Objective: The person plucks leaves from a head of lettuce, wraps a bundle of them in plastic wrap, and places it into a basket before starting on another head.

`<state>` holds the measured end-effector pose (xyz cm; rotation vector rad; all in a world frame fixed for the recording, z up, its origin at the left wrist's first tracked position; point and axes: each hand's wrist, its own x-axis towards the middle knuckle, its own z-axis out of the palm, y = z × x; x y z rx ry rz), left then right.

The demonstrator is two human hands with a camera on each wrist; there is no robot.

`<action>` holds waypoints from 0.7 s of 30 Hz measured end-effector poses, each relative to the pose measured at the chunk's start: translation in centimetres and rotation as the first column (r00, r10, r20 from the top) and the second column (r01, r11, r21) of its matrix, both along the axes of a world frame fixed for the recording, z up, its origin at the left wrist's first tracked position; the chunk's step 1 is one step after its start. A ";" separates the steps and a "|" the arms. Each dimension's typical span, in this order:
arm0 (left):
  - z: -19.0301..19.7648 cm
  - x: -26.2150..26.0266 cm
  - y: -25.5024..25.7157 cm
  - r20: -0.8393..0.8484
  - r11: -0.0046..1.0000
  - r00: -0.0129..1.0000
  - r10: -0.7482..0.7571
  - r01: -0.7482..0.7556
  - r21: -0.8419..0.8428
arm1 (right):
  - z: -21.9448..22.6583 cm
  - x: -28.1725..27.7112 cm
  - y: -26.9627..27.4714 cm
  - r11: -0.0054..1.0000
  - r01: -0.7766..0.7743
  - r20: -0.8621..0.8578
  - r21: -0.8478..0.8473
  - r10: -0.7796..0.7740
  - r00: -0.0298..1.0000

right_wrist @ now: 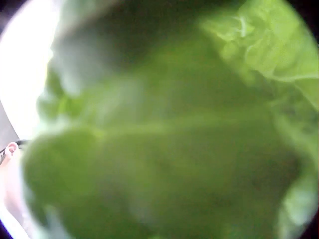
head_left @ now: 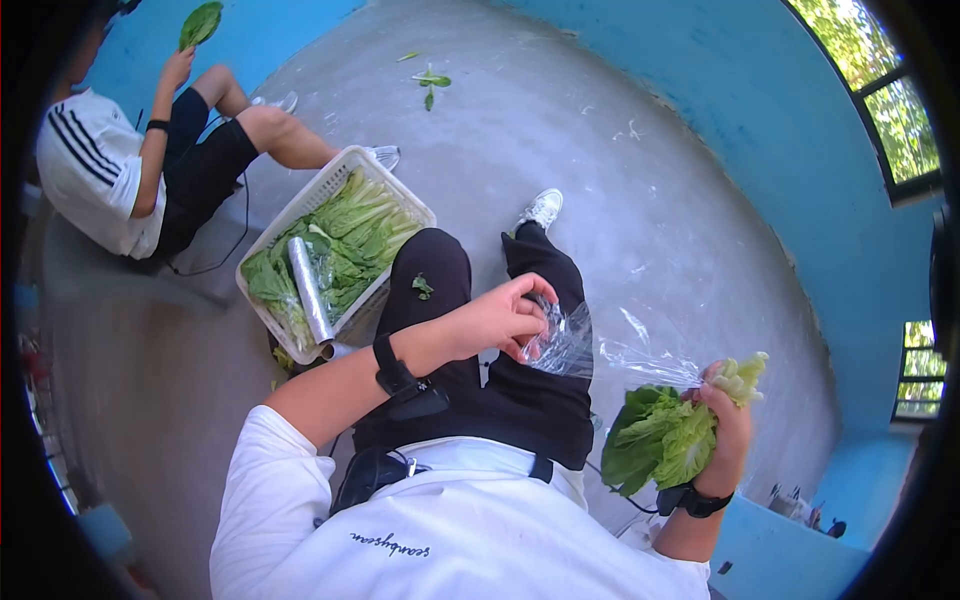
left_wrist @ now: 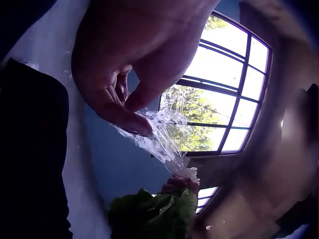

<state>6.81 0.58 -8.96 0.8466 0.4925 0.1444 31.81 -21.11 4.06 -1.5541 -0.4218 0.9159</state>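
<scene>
My left hand [head_left: 505, 318] pinches one end of a clear strip of plastic wrap [head_left: 625, 358] above my thighs. The strip stretches across to my right hand [head_left: 728, 425], narrowing into a twisted band there. That hand grips a bunch of lettuce [head_left: 660, 440] around its stem end, pale stalks poking out beyond the thumb and broad leaves hanging toward my body. In the left wrist view, crumpled plastic wrap [left_wrist: 159, 134] runs from the fingertips [left_wrist: 137, 123] down to the lettuce [left_wrist: 154, 214]. Blurred lettuce leaves [right_wrist: 174, 144] fill most of the right wrist view.
Left of my knees stands a white plastic basket [head_left: 258, 240] of lettuce, with a roll of plastic wrap [head_left: 310, 290] lying on top. Another person [head_left: 110, 170] sits beyond it, holding a leaf [head_left: 200, 25]. Loose leaves [head_left: 430, 80] lie on the grey floor [head_left: 600, 120].
</scene>
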 end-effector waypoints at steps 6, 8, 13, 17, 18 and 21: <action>-2.9 2.4 -1.0 -0.114 0.974 0.968 -0.225 0.226 -0.004 | -3.4 2.3 -2.5 0.993 0.079 -0.166 -0.086 -0.092 0.982; -1.3 3.1 -0.9 -0.033 0.970 0.969 -0.244 0.244 0.000 | -4.4 3.9 -3.5 0.998 -0.002 -0.142 -0.064 -0.007 0.990; 0.4 3.8 -2.7 0.150 0.990 0.989 -0.014 -0.007 0.143 | -6.0 4.7 -5.4 0.981 0.142 -0.244 -0.131 -0.170 0.955; 1.1 4.2 -2.5 0.128 0.939 0.951 0.280 -0.299 0.168 | -8.2 5.6 -6.5 0.978 0.164 -0.302 -0.131 -0.197 0.933; 0.9 4.2 -2.5 0.110 0.920 0.933 0.342 -0.356 0.163 | -8.2 5.4 -6.6 0.978 0.169 -0.311 -0.123 -0.200 0.929; 0.6 4.9 -2.5 0.131 0.876 0.903 0.409 -0.429 0.219 | -8.4 5.5 -6.7 0.977 0.159 -0.346 -0.142 -0.200 0.917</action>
